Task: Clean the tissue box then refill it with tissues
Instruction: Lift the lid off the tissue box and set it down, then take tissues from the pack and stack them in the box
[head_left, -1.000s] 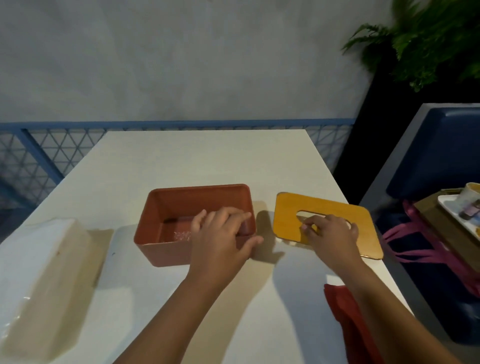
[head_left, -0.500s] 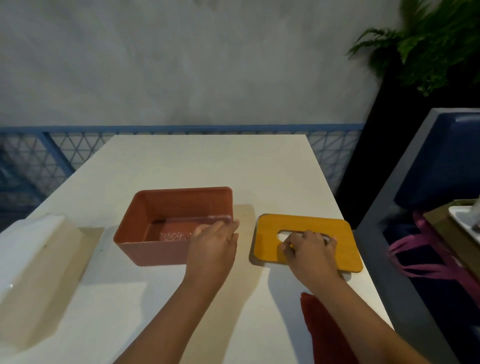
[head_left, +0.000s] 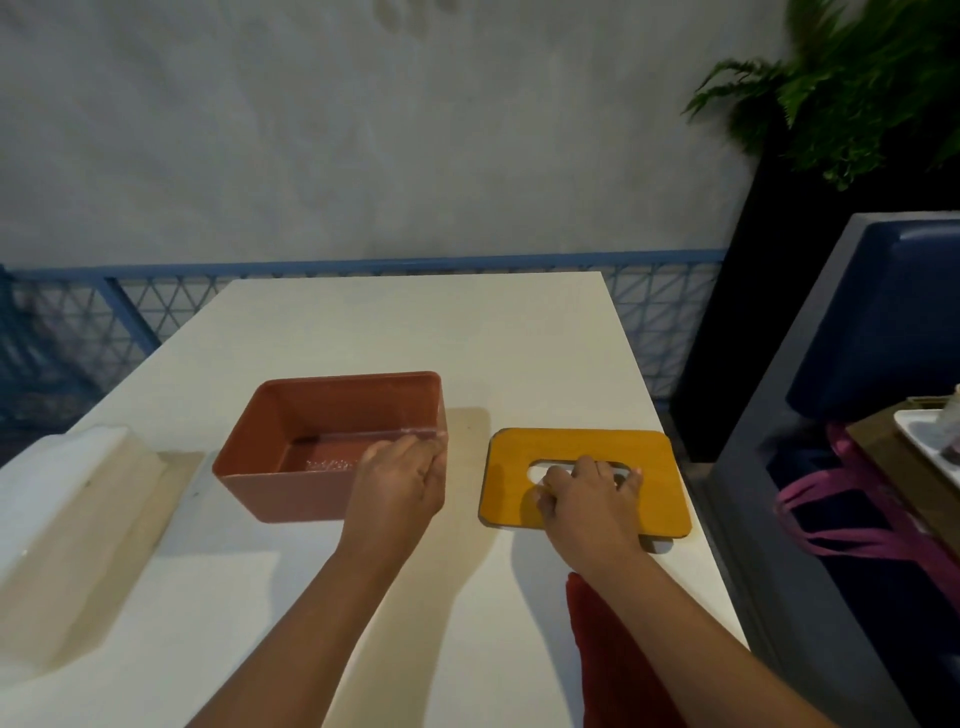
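An open, empty red-brown tissue box (head_left: 291, 457) stands on the white table (head_left: 415, 322). My left hand (head_left: 400, 483) grips its near right corner, fingers curled over the rim. To the right lies the box's flat yellow lid (head_left: 660, 467) with an oval slot. My right hand (head_left: 587, 499) rests on the lid with fingertips hooked into the slot. A white wrapped pack of tissues (head_left: 67, 519) lies at the table's left edge. A red cloth (head_left: 613, 665) lies near the front right edge, under my right forearm.
A blue bench (head_left: 883, 338) stands close to the table's right side, with pink bag straps (head_left: 841, 519) and a tray (head_left: 930, 441) on it. A blue mesh fence (head_left: 130, 312) runs behind the table, and a plant (head_left: 841, 88) is at the back right.
The lid has turned square to the table edge and lies flat under my right hand. My left hand has slid along to the box's near right corner. The view has shifted.
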